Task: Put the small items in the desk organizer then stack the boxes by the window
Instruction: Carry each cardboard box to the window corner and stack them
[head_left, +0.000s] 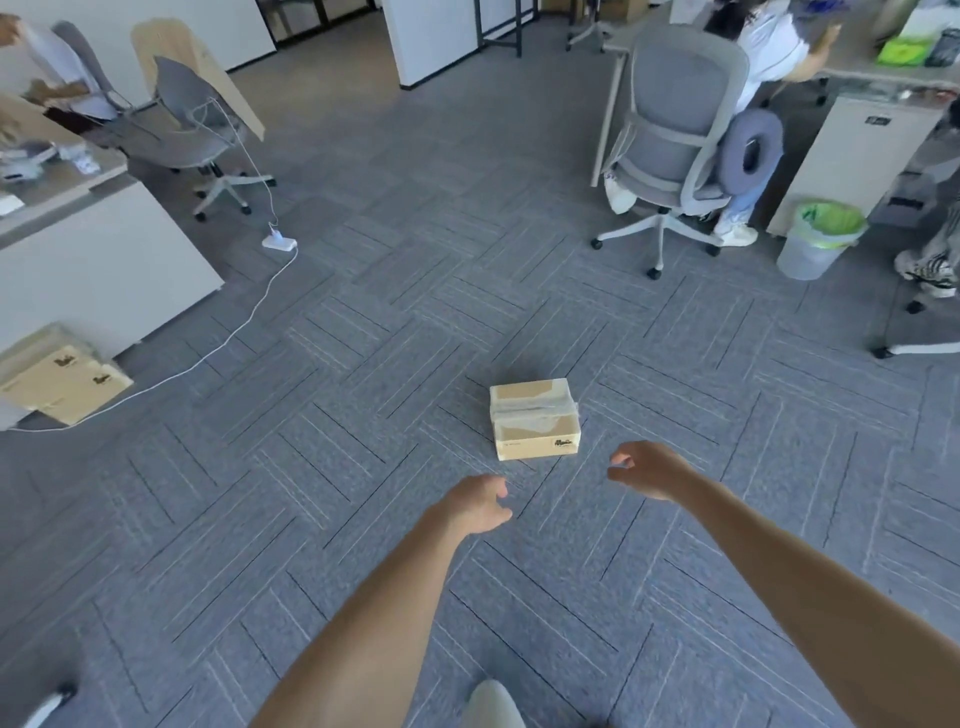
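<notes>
Carpet (363, 322): blue-grey tiles, fine lines set in alternating directions, forming a herringbone-like pattern. Box (534, 420): tan cardboard with clear tape and a small dark logo. Chairs (675, 135): grey mesh on pale frames. Bin (810, 254): translucent grey with a bright green liner. Cable (223, 343): white. Cushion (753, 148): purple-grey ring.

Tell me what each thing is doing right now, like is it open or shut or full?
Taped box: shut, sealed with tape, sitting on the carpet, not held.
Left hand: open, empty, short of the box.
Right hand: open, fingers curled, empty, near the box.
Flat boxes: lying by the white desk, apart from the taped box.
Bin: upright, lined with a green bag.
Power strip: cable plugged in.
</notes>
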